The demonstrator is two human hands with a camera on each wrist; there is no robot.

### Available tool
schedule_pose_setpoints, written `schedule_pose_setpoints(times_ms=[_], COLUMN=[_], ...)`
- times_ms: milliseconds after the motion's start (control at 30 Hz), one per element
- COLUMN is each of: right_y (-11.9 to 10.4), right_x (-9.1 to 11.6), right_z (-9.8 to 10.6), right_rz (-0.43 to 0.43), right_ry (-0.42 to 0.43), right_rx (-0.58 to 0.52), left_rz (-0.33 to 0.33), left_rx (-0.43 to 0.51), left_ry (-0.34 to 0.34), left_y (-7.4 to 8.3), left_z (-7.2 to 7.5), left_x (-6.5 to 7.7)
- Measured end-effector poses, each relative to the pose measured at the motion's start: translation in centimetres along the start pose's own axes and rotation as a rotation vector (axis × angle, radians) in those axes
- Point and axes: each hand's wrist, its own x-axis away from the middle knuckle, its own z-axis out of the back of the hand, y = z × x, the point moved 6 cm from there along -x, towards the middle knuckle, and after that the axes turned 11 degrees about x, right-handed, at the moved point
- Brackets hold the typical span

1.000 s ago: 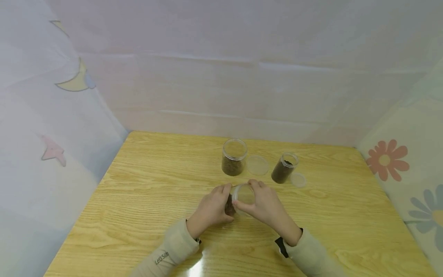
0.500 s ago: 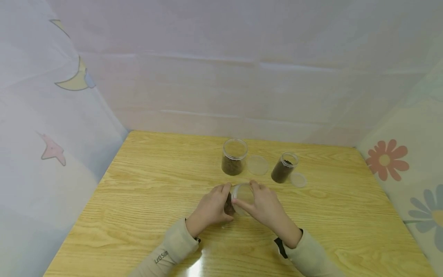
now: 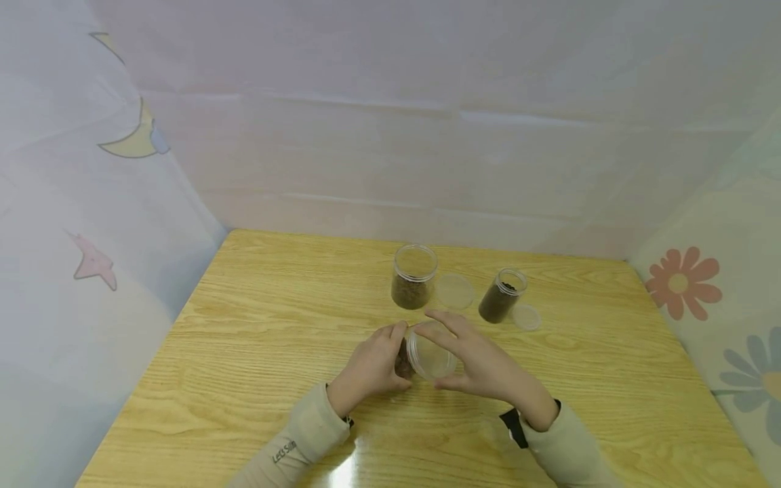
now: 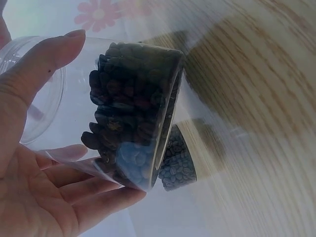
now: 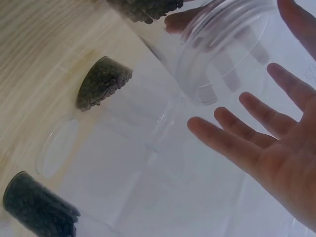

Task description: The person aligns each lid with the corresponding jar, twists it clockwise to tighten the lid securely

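Observation:
A clear jar point(image 3: 430, 354) part-filled with dark brown, bean-like pieces point(image 4: 128, 106) is at the middle of the table, its mouth end on the right in the head view. My left hand point(image 3: 371, 366) grips its side, thumb and fingers round the wall. My right hand point(image 3: 482, 359) is spread at the mouth end; in the right wrist view its fingers point(image 5: 224, 140) are straight and apart from the ridged rim point(image 5: 232, 49). Whether a lid sits on this jar I cannot tell.
Behind stands a wide uncovered jar point(image 3: 413, 288) partly filled with brown pieces, a flat lid point(image 3: 455, 291) beside it. Further right are a narrower uncovered jar point(image 3: 499, 301) of dark pieces and a small lid point(image 3: 526, 317). Cloth walls point(image 3: 390, 156) border the wooden table point(image 3: 256, 312).
My right hand has let go of the jar's mouth end, its fingers spreading and the wrist shifting right. My left hand and the jar have stayed in place.

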Motion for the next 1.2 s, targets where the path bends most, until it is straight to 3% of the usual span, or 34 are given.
schedule_pose_setpoints(times_ms=[167, 400, 900, 1200], right_y=[-0.18, -0.20, 0.06, 0.04], right_x=[-0.09, -0.30, -0.55, -0.63], right_z=[-0.14, -0.06, -0.42, -0.47], right_rz=[0.028, -0.008, -0.274, -0.364], right_ry=[0.000, 0.010, -0.011, -0.022], right_rx=[0.015, 0.032, 0.074, 0.117], left_rz=[0.001, -0.004, -0.004, -0.010], left_rx=[-0.005, -0.006, -0.020, -0.022], left_ry=[0.003, 0.009, 0.006, 0.012], left_y=[-0.07, -0.20, 0.05, -0.05], left_z=[-0.01, -0.05, -0.06, -0.27], left_x=[-0.01, 0.00, -0.01, -0.02])
